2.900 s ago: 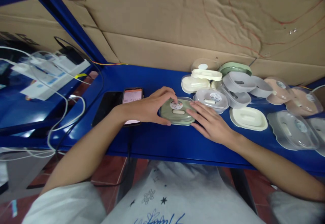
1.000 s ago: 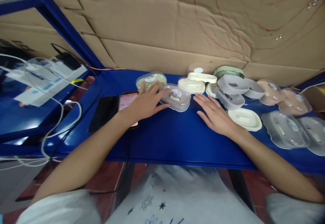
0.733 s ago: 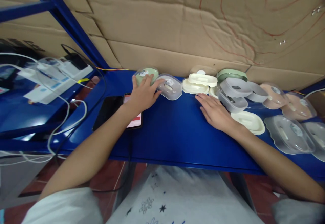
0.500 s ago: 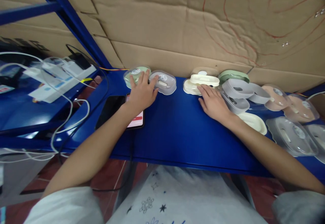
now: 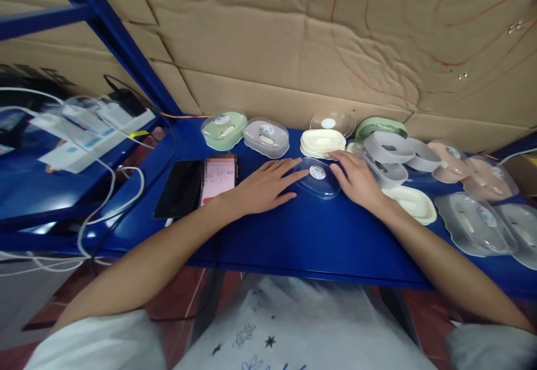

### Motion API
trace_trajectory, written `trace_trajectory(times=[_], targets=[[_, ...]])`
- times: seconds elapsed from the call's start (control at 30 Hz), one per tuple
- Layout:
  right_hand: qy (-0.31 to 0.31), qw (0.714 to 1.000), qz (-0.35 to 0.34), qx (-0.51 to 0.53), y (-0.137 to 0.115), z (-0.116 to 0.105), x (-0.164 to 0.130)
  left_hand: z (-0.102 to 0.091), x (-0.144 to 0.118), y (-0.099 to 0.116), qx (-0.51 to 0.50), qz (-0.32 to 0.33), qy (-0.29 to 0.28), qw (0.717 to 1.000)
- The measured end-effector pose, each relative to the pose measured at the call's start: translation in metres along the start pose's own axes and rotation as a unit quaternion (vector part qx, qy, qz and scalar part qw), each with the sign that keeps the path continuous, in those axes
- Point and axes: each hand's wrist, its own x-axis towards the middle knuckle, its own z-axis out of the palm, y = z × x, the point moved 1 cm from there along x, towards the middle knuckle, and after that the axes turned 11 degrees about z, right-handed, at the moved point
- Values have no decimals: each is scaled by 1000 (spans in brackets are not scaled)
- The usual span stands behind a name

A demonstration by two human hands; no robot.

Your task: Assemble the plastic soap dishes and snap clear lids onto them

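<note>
Head view: clear lid [image 5: 318,177] between hands.

A blue table [image 5: 293,235] holds two phones [image 5: 197,186], a clear lid [image 5: 315,177], and many little boxes [image 5: 265,137] along the back.

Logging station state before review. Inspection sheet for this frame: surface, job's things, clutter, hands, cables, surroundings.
Surface: blue metal shelf, bare in front of the person.
Job's things: clear lid with round sticker lies flat between both hands; cream soap box base just behind it.
Clutter: closed green soap box and grey soap box at back left; loose grey, cream and pink boxes on the right.
Hands: left hand and right hand open, fingertips at the lid's edges.
Cables: white cables at left.
Surroundings: cardboard wall; two phones.
</note>
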Motion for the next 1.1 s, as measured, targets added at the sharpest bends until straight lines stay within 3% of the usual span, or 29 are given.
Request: trace_trajectory(times=[0.13,0.33,0.53,0.7,0.87,1.1], targets=[[-33,999,34,-1,15,11,9,-1,1,0,-2,20,-10,1000],[-78,996,-23,29,2,-1,-4,-16,0,1,10,22,-6,1000],[-113,989,-69,66,8,-23,-9,-28,-5,2,-136,30,-58,989],[-219,973,-49,42,10,-52,-18,-41,-12,-4,-154,-24,-92,983],[-294,953,-34,64,2,-70,-30,-38,-16,-16,-112,-92,-88,986],[-258,962,-83,47,-13,-59,-39,-36,-16,-26,-158,-127,-36,979]])
